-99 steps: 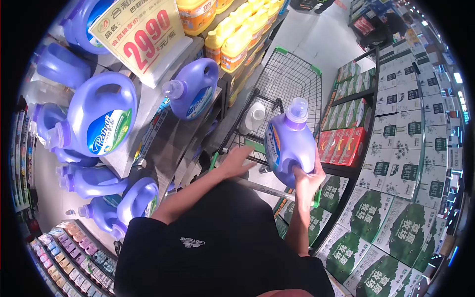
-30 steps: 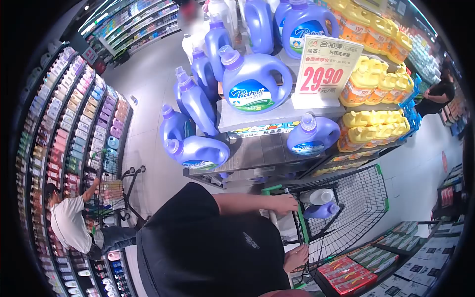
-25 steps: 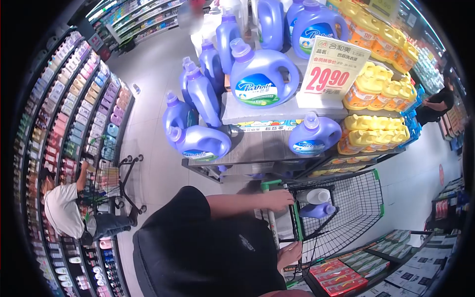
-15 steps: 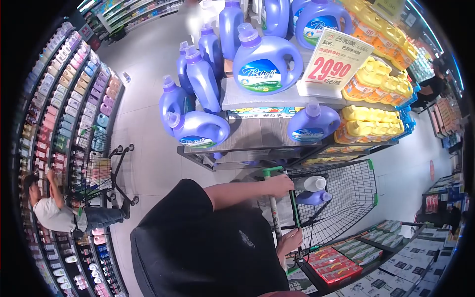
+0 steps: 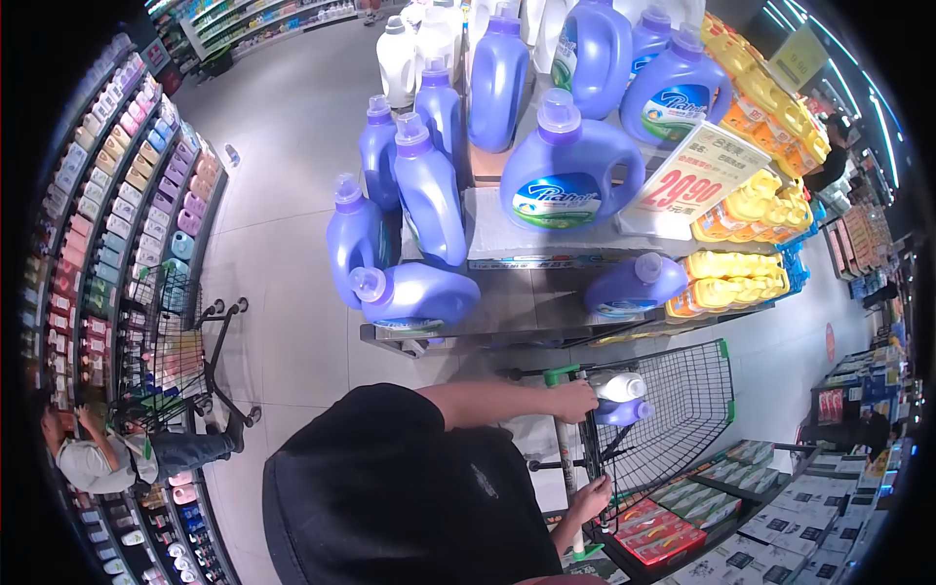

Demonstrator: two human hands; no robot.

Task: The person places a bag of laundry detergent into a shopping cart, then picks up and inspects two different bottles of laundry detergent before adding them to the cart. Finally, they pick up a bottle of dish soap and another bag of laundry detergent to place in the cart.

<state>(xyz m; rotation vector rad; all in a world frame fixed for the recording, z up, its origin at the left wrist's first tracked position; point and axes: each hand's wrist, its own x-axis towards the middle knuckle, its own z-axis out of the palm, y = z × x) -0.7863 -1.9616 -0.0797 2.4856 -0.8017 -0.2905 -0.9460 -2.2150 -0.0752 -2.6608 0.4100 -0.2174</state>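
Observation:
My left hand (image 5: pixel 573 400) is closed around the green-ended handle of a shopping cart (image 5: pixel 727 390), near the handle's upper end in view. Lower down, my right hand (image 5: pixel 590 499) has its fingers curled at the cart's handle and dark bar; the exact grip is hard to make out. Inside the wire basket, close to my left hand, lie a white bottle (image 5: pixel 619 387) and a purple bottle (image 5: pixel 624 412). Ahead of my left arm, large purple detergent jugs (image 5: pixel 558 175) stand on a display, one of them tipped on its side (image 5: pixel 421 297).
A price sign (image 5: pixel 687 180) stands beside the jugs, with yellow bottles (image 5: pixel 736 278) behind it. Red boxes (image 5: pixel 653 531) and white cartons (image 5: pixel 785 512) lie along the cart's other side. At left, a person (image 5: pixel 93 463) reaches toward a shelf beside another cart (image 5: pixel 161 356).
The view has shifted, so the jug display sits lower and farther right and looks nearer. My right hand has moved slightly down along the cart. My left hand stays on the handle.

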